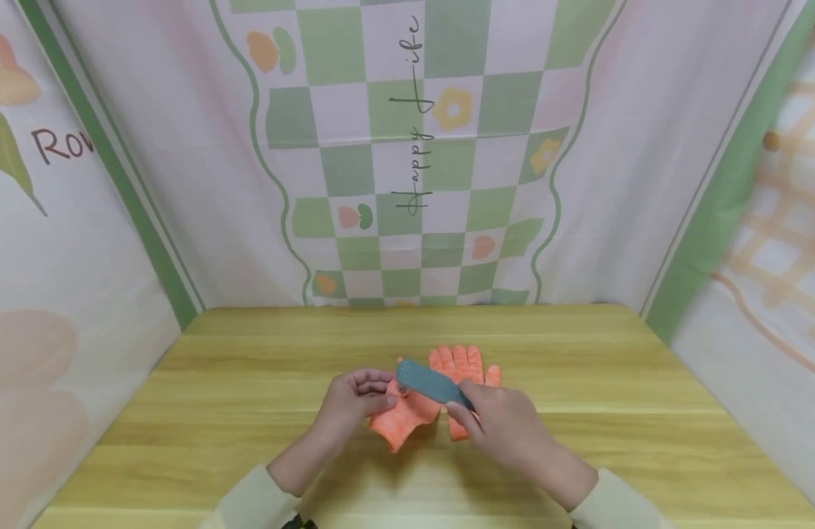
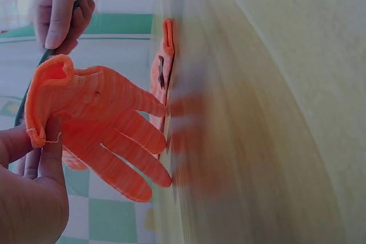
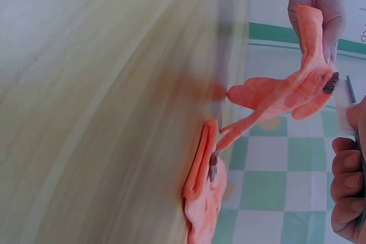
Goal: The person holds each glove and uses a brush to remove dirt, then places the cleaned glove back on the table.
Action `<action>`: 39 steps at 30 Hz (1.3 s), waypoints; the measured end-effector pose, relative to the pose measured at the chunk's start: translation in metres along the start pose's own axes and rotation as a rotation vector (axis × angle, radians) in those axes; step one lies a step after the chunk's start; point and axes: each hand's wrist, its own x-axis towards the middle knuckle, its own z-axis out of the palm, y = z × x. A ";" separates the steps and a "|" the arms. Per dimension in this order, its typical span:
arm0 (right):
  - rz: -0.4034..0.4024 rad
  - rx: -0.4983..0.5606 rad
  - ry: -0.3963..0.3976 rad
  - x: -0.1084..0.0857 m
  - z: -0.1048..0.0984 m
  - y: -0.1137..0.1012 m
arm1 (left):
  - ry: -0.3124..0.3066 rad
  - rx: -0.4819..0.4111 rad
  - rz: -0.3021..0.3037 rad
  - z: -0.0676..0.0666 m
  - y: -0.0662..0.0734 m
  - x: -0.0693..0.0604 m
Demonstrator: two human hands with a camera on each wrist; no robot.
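My left hand pinches an orange knit glove by its cuff and holds it above the table; in the left wrist view its fingers hang toward the tabletop. A dark clump sticks to this glove in the right wrist view. My right hand grips the handle of a flat blue-grey brush, its head over the held glove. Fine bristles face the glove, and whether they touch it I cannot tell. A second orange glove lies flat on the table, with a dark mark on it.
The wood-grain table stretches out on both sides of the gloves. Behind it hangs a green-and-white checked cloth with lettering. Printed curtains close off the left and right sides.
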 end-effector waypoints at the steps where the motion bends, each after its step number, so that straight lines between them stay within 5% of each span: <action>1: 0.006 0.005 -0.003 0.000 0.000 0.001 | -0.001 0.000 0.000 0.000 0.000 0.000; 21: 0.168 -0.092 -0.137 -0.006 -0.007 0.017 | 0.007 -0.004 -0.030 -0.005 -0.001 0.002; 27: 0.053 -0.022 -0.011 0.005 -0.015 0.003 | -0.015 -0.005 -0.011 -0.005 -0.002 0.001; 32: -0.083 -0.024 0.016 0.007 -0.011 -0.010 | -0.005 -0.014 -0.016 -0.002 -0.001 0.001; 39: -0.055 -0.046 -0.010 0.004 -0.003 -0.011 | 0.004 0.000 -0.029 -0.001 -0.001 0.000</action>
